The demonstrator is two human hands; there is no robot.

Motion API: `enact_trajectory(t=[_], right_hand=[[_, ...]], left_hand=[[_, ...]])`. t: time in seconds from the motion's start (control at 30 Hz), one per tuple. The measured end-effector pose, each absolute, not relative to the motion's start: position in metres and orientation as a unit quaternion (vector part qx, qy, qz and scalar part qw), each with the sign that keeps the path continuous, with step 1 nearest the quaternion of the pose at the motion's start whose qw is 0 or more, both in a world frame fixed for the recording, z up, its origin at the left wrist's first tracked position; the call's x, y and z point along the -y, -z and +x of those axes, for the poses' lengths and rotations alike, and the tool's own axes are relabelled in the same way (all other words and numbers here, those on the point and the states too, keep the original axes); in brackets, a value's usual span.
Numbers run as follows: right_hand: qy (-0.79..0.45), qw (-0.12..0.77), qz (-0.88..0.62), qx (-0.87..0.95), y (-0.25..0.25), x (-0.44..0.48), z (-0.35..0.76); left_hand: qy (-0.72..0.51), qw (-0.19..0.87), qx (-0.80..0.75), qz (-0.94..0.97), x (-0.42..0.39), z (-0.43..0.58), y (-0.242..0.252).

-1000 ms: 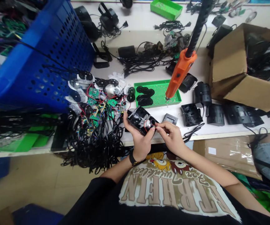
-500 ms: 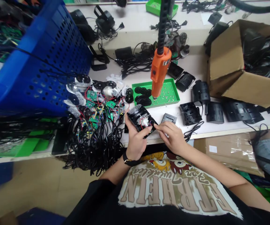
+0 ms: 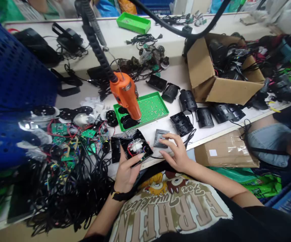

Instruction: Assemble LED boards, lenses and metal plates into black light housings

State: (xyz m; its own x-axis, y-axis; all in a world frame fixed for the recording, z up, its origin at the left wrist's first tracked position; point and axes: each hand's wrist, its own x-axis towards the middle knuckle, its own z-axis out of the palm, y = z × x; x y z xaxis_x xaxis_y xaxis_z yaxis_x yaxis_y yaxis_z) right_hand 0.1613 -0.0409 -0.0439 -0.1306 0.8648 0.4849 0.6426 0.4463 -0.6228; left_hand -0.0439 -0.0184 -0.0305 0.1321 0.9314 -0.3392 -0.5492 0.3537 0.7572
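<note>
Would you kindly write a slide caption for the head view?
Left hand holding an open black housing, right hand over a grey part, with an orange tool hanging above a green tray.

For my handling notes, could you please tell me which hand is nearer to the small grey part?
Right hand: its fingers are at the grey part; the left hand is farther left, holding the black housing.
</note>
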Motion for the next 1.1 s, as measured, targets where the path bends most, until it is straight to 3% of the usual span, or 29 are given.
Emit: enact_trajectory(t=[0.23, 0.47, 0.83, 1.1], right_hand=[[-0.026, 0.284, -0.722, 0.631, 0.079, 0.031, 0.224], [-0.021, 0.212, -0.761, 0.613, 0.097, 0.023, 0.235], [-0.011, 0.263, -0.763, 0.59, 0.113, 0.019, 0.245], [-0.086, 0.377, -0.733, 0.559, 0.093, 0.024, 0.243]], left_hand=[[-0.516, 0.714, -0.419, 0.22, 0.017, -0.04, 0.029], [-0.512, 0.714, -0.416, 0.234, 0.016, -0.033, 0.031], [-0.543, 0.71, -0.394, 0.215, 0.022, -0.027, 0.03], [-0.557, 0.71, -0.384, 0.196, 0.024, -0.028, 0.035]])
